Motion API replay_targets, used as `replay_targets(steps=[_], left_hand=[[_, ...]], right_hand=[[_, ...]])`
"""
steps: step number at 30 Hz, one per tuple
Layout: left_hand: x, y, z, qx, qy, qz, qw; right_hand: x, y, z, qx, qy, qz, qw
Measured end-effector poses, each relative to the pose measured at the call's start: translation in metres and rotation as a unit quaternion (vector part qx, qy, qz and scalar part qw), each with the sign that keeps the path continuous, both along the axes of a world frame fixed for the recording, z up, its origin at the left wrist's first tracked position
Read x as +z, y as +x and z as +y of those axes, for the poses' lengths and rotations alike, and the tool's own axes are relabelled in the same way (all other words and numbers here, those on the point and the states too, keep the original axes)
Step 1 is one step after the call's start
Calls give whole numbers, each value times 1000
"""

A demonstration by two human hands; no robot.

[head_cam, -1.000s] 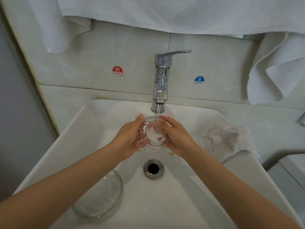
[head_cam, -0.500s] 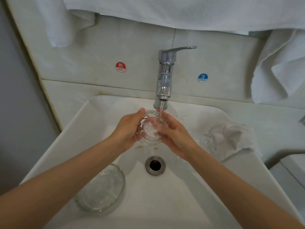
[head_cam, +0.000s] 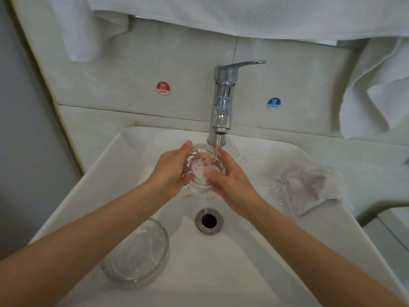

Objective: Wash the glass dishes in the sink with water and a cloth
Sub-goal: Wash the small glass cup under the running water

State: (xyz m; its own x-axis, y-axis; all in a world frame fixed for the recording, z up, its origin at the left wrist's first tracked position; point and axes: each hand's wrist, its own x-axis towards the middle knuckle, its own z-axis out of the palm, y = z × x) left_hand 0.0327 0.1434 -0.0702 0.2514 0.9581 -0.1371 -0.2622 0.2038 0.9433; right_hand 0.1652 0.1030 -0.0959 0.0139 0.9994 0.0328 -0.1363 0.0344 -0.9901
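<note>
I have the small glass dish (head_cam: 202, 168) held in both hands above the middle of the sink (head_cam: 243, 269), directly under the tap (head_cam: 223, 100), so the thin stream of water (head_cam: 216, 149) falls inside its rim near the 1 o'clock edge. I judge it is tilted mouth-up toward me so the water can pool and swirl rather than run straight off. My left hand (head_cam: 170, 171) cradles it from 9 o'clock, palm against the wall, fingers (head_cam: 187, 145) wrapped snugly up to the far rim. My right hand (head_cam: 232, 185) closes on it from 3 o'clock, thumb laid over the near rim and apparently rubbing the inside. Both sets of fingers are narrow, clasped on the glass, with no cloth between them.

Both forearms come in from the bottom corners and meet over the basin, wrists bent slightly inward, which keeps the dish steady below the spout and any drips inside the bowl.

From the dish, the drain (head_cam: 208, 220) lies at 6 o'clock. A larger glass ashtray-like dish (head_cam: 135, 253) rests on the basin slope at 7 o'clock, well apart from my hands. At 4 o'clock another clear glass piece (head_cam: 280, 193) lies by the right rim, touching the crumpled white cloth (head_cam: 312, 185). The cloth sits there, I think, within easy reach for wiping. White towels (head_cam: 243, 14) hang above the wall.
</note>
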Motion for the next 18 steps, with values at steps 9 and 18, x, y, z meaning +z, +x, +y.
replay_targets(steps=[9,18], left_hand=[[-4,-2,3,-6,-30,-5,1000],[-10,6,-6,-73,-27,-27,997]], right_hand=[[-1,11,0,85,-1,22,996],[5,1,0,-136,-5,-92,986]])
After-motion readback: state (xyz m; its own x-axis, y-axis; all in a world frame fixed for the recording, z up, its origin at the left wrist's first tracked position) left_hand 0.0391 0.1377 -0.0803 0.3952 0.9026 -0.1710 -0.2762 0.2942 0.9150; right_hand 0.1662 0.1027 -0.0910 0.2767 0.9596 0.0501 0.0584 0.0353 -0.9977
